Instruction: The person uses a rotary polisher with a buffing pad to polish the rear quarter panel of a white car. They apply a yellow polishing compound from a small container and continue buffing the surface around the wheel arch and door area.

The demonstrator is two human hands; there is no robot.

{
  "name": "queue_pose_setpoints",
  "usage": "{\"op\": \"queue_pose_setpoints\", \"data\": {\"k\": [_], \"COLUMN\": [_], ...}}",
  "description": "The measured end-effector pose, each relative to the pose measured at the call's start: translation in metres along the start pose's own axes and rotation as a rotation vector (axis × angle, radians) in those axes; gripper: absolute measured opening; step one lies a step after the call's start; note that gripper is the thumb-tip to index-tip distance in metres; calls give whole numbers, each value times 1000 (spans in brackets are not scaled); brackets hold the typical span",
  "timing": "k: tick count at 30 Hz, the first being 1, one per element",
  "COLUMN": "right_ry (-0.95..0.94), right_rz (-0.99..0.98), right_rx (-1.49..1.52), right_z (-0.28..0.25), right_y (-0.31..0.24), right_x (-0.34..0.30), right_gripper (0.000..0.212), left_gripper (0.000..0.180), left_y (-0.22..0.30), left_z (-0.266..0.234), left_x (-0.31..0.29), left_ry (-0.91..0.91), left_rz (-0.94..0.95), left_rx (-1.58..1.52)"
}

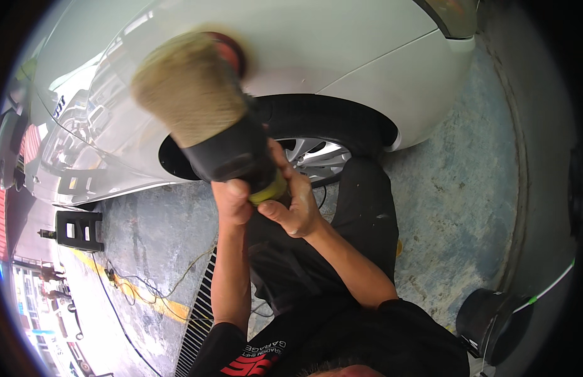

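Both of my hands are wrapped round a car polisher with a black body (225,147) and a yellow-green band near its rear end. A fuzzy tan cover (187,88) wraps its front part, blurred by motion. Beyond it a round red and dark pad (230,53) lies against, or very close to, the white car's body panel (341,47) above the wheel; contact cannot be made out exactly. My left hand (231,200) grips the left side of the body, thumb on top. My right hand (297,204) closes round the rear end from the right.
Below the panel is a wheel (316,154) with a black tyre, close to my knee. A black step stool (79,230) stands at the left. Cables (156,292) trail over the floor near a drain grate (197,317). A black bucket (492,323) is at the lower right.
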State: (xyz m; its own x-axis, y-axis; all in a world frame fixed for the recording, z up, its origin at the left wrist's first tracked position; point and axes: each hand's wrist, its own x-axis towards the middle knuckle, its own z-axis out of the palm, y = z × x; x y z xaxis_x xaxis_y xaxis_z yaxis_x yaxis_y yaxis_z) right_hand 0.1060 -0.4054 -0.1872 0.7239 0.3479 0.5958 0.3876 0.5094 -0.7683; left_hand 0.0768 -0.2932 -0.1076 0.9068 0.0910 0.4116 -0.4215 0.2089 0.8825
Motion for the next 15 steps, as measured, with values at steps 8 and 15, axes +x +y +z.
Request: {"op": "queue_pose_setpoints", "data": {"k": [8, 15], "right_ry": [-128, 270], "right_rz": [156, 91], "right_rx": [-197, 136], "right_z": [-25, -59], "right_y": [-47, -19], "right_x": [13, -43], "right_gripper": [84, 97], "left_gripper": [115, 78], "left_y": [-24, -38], "left_z": [5, 66], "left_x": [-4, 4], "left_ry": [82, -35], "left_rz": [220, -123], "left_rx": [-204, 103]}}
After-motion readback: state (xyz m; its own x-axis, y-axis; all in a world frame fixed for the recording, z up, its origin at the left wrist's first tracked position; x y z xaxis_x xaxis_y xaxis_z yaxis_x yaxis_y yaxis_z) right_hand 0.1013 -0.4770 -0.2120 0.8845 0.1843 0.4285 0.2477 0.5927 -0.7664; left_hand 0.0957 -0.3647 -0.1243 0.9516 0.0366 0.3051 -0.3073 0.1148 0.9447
